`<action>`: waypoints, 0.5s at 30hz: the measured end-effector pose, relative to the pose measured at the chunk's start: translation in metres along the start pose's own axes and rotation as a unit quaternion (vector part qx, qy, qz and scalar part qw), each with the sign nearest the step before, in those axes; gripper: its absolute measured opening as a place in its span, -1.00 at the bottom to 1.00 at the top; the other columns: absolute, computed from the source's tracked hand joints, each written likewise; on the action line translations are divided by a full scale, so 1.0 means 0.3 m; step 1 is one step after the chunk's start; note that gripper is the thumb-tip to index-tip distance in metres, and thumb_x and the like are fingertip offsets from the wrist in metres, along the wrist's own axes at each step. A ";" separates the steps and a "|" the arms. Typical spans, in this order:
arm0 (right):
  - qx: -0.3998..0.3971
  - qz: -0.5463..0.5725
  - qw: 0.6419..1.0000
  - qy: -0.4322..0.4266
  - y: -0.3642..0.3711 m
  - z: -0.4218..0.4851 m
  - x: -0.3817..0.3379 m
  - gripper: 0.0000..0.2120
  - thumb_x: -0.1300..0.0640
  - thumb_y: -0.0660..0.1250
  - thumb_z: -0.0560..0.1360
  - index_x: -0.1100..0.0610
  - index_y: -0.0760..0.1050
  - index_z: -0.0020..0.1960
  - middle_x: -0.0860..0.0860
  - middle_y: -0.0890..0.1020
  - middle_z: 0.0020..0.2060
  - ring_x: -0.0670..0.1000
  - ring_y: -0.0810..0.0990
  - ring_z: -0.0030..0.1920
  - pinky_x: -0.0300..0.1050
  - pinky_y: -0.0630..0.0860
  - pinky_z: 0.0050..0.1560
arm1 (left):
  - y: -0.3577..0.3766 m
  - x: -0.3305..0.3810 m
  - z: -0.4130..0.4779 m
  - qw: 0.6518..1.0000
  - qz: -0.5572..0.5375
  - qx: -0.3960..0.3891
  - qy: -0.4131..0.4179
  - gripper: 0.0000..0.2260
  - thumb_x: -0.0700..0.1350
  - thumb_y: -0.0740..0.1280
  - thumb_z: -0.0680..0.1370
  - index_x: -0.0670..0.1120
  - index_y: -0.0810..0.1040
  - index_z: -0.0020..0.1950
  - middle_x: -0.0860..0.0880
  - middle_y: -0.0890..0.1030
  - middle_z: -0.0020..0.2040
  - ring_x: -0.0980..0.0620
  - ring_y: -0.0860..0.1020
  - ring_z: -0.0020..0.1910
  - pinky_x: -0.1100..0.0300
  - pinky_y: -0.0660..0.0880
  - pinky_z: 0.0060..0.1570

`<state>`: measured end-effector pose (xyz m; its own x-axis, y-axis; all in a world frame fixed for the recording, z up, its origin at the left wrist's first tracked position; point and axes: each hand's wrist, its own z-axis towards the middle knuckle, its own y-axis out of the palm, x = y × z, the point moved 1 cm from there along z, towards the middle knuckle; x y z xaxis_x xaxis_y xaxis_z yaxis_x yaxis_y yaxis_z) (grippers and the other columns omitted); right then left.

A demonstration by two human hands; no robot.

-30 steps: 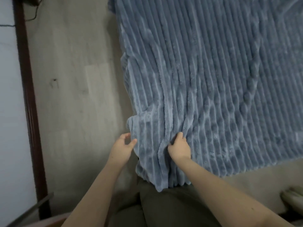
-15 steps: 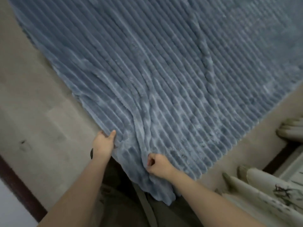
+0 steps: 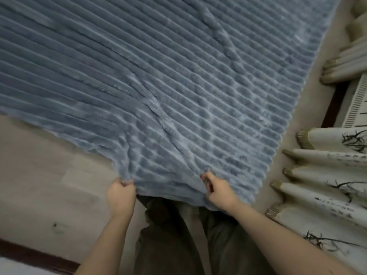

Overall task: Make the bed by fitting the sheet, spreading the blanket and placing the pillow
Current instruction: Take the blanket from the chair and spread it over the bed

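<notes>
Two hands gripping blanket (image 3: 178,86) near edge: left hand (image 3: 120,194) and right hand (image 3: 219,190) pinching plush, spaced apart, apparently for spreading it flat.

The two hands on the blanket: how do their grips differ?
The left hand grips the blanket at its corner, knuckles up and fingertips hidden in the pile. The right hand pinches the near edge further along, thumb and curled fingers showing. Both hold the same edge, near the person's legs.

arms (image 3: 111,243): bare, no sleeves | trousers (image 3: 168,241): dark olive-brown
</notes>
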<state>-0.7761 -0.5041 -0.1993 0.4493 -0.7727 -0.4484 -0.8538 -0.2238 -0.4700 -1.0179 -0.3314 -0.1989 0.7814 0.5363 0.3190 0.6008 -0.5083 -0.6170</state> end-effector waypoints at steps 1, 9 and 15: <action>0.012 0.009 1.000 0.006 0.017 -0.010 0.000 -0.58 0.29 0.32 0.39 -0.05 0.39 0.17 -0.02 0.56 -0.18 -0.01 0.53 -0.18 -0.20 0.44 -0.18 | -0.034 -0.042 -0.002 1.000 0.016 0.011 -0.014 -0.91 -0.24 0.31 0.48 -0.22 0.48 -0.20 -0.23 0.59 -0.22 -0.20 0.56 -0.20 0.01 0.50 -0.20; 0.137 -0.117 0.945 0.272 0.091 -0.197 0.125 -0.34 -0.18 0.52 0.30 0.00 0.29 0.23 0.05 0.33 0.20 0.13 0.35 0.25 0.10 0.44 0.19 | -0.125 -0.139 0.022 0.993 0.083 -0.077 -0.022 -0.84 -0.09 0.27 0.59 -0.13 0.51 -0.14 -0.18 0.64 -0.15 -0.16 0.61 -0.15 0.00 0.55 -0.06; 0.306 0.501 0.689 0.425 0.099 -0.234 0.223 -0.35 0.35 0.41 0.46 0.23 0.16 0.44 0.22 0.41 0.34 0.22 0.42 0.32 0.15 0.39 0.34 | -0.119 -0.083 0.084 0.973 0.183 -0.138 0.017 -0.78 -0.08 0.25 0.56 -0.13 0.51 -0.24 -0.22 0.65 -0.13 -0.23 0.60 -0.09 -0.08 0.54 0.04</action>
<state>-0.7898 -0.6041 -0.1898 -0.8235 -0.4835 -0.2968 -0.2350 0.7669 -0.5972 -1.0629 -0.3096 -0.2027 0.9539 0.2649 0.1410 0.2999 -0.8247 -0.4795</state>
